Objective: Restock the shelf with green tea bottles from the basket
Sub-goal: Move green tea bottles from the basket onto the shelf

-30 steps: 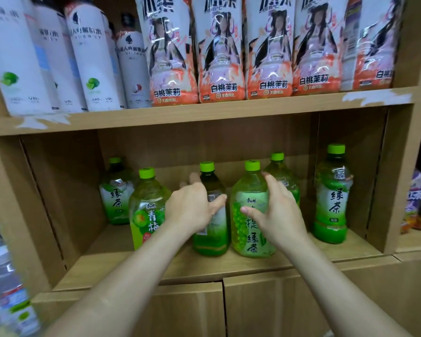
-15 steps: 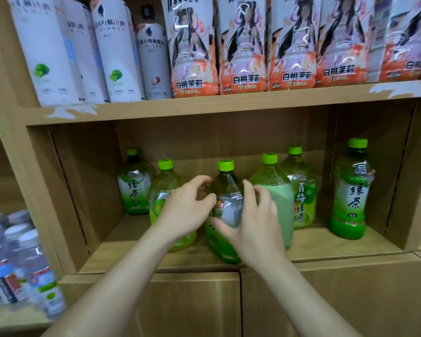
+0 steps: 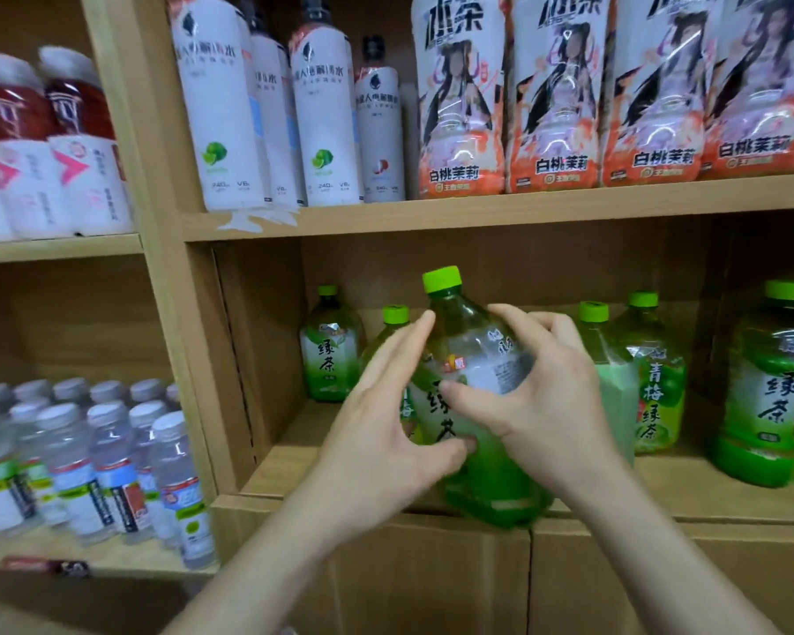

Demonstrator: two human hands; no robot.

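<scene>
Gripping bottle (image 3: 487, 483) with right hand (image 3: 546, 405), fingers curled over its shoulder, thumb on label. Touching its left side with left hand (image 3: 381, 433), fingers straight and spread. Tilted, mid-frame, at front edge of shelf (image 3: 661, 488), before other bottles (image 3: 771, 387).

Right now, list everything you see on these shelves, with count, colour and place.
Held bottle: one, green, tilted at middle shelf front.
Tea bottles: five, green, standing on middle shelf.
White bottles: four, white, top shelf left.
Peach tea: four, orange-pink, top shelf right.
Red bottles: at least two, red, left bay top.
Water bottles: many, clear, left bay bottom.
Shelf: one, tan wood.
Left grip: one, bare, fingers straight against held bottle.
Right grip: one, bare, curled round held bottle.
</scene>
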